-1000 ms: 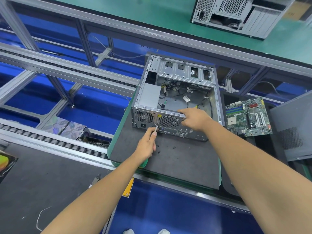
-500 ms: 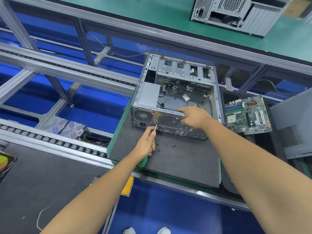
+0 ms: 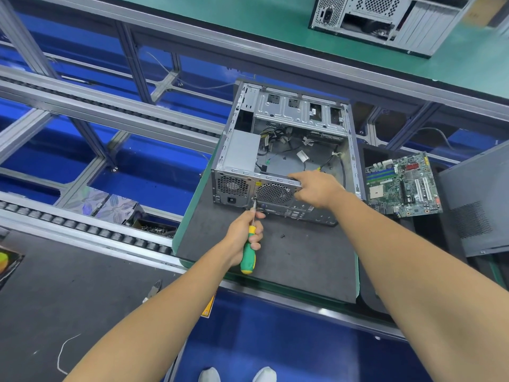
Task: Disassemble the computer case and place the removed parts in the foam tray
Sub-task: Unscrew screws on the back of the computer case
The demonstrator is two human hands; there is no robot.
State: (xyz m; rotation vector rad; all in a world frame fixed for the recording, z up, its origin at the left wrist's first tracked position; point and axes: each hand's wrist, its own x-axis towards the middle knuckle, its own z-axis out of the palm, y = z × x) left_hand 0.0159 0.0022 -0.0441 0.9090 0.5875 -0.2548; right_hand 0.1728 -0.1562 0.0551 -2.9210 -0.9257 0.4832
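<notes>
Presently I am logging the scene, largest item first.

Conveyor frame (image 3: pixel 115 117): aluminium rails and rollers are running across the left and far side, over a blue floor.

Dark mat (image 3: pixel 289 260): it is lying on a green-edged pallet at centre and carrying the case.

Computer case (image 3: pixel 286 150): it is lying open side up at the far end of the mat, rear panel facing near. Inside, the grey power supply (image 3: pixel 242 153) is sitting at the left and loose cables are showing on the floor of the case.

Side panel (image 3: pixel 479 205): a dark vented sheet is lying at the right edge.

Second case (image 3: pixel 385 20): it is standing on the far green table.

Motherboard (image 3: pixel 403 184): it is resting just right of the case, in a dark tray whose material I cannot tell.

Right hand (image 3: pixel 316 188): its fingers are curling over the top edge of the rear panel, gripping it.

Left hand (image 3: pixel 243 235): its fingers are closing round the screwdriver.

Screwdriver (image 3: pixel 248 252): green and yellow handle; its tip is meeting the rear panel between the two fan grilles.

Loose screw (image 3: pixel 282 236): it is lying on the mat, near the screwdriver hand.
</notes>
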